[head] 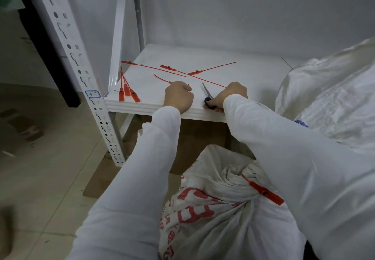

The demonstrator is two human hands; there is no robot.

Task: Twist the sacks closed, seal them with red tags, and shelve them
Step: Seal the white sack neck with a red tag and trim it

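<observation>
A white sack with red print stands on the floor in front of me, its neck twisted and bound with a red tag. My left hand rests curled on the white shelf, holding a cut-off red tag strip. My right hand grips black-handled scissors lying on the shelf. Several loose red tags lie spread across the shelf. Another white sack sits on the shelf at the right.
A perforated white shelf upright rises at the left. Brown cardboard boxes sit under the shelf on the tiled floor. A white wall closes the back.
</observation>
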